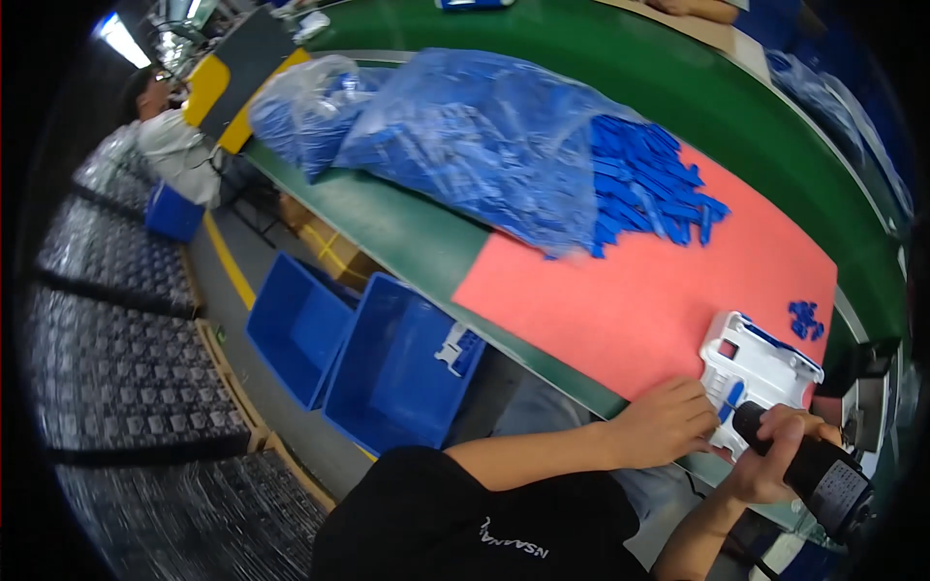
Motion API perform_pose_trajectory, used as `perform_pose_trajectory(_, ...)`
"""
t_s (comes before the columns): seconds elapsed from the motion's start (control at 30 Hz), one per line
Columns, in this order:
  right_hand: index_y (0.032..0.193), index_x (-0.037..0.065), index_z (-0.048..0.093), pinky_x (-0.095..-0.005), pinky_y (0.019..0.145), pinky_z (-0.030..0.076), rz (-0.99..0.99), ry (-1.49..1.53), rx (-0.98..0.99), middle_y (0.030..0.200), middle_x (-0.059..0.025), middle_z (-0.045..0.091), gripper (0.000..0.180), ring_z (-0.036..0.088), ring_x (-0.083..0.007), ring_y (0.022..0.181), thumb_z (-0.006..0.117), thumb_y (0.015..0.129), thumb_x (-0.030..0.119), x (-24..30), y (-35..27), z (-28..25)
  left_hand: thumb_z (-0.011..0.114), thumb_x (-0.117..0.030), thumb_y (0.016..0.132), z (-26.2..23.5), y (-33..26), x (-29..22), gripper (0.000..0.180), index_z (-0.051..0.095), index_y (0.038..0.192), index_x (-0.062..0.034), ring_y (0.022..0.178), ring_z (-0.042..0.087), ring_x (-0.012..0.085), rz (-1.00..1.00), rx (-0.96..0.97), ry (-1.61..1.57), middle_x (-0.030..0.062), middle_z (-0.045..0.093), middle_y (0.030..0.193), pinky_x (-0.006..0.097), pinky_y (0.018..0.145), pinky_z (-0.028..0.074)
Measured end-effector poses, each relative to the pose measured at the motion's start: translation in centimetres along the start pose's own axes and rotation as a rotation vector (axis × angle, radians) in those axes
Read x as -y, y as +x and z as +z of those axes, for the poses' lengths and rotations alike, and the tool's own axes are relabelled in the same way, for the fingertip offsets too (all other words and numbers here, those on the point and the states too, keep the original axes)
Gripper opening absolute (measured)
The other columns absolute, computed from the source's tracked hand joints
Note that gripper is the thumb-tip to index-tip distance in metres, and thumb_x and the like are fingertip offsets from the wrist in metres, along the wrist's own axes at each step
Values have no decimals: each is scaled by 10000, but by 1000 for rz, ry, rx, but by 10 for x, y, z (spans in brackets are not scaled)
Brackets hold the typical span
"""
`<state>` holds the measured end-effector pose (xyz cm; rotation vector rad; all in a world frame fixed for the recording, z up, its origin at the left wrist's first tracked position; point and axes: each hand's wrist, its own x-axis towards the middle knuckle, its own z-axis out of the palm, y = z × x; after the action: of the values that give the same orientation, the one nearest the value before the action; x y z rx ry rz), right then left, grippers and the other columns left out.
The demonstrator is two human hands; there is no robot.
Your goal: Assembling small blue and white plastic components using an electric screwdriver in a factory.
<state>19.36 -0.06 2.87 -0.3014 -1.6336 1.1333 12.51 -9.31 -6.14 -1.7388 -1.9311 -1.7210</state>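
Observation:
A white plastic case (775, 374) with blue parts lies on the pink mat at the right. My left hand (668, 422) has its fingers curled against the case's near left edge, gripping it there. My right hand (770, 465) is closed round a black electric screwdriver (823, 482), held tilted with its front end over the near part of the case. Close to that end, a blue strip (731, 399) sits in the case. The screwdriver's tip is hard to make out.
Small blue pieces (805, 321) lie beyond the case. Blue strips (644, 184) spill from a large clear bag (484, 136) on the pink mat (601, 315). Blue bins (387, 363) stand left of the table. A green conveyor (581, 44) runs behind; a person (179, 145) sits far left.

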Motion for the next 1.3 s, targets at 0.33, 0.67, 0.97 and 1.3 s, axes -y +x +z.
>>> perform_pose_trajectory(0.33,1256,-39,349,-305,514,448,-74,120,-424,655,-42,474,466,478,-132,489,550,839,10,-5,62,-77,755,-159,660,-8,1,6,273,627,856,-19,812,570,239,-39,68,98,71,625,890,347,731,461)
perform_pose_trajectory(0.67,1065,-30,472,-220,522,420,-185,-380,-690,668,-48,565,309,534,-102,513,643,812,17,-35,116,-163,789,-110,606,-15,8,-6,318,645,875,-19,811,559,247,-24,98,102,67,636,869,334,712,454)
perform_pose_trajectory(0.97,1164,-24,410,-276,506,442,-172,-113,-559,655,-48,514,402,494,-117,488,585,803,-16,5,61,-122,770,-145,645,-12,8,-2,296,645,886,-27,819,557,239,-40,94,67,62,635,902,321,711,456)
perform_pose_trajectory(1.3,1287,-12,241,-287,456,441,-98,-61,-336,620,-31,405,572,430,-118,433,504,793,109,15,-15,-7,795,-128,602,-16,4,1,352,647,905,-26,832,562,251,-64,75,49,59,635,914,330,718,465)
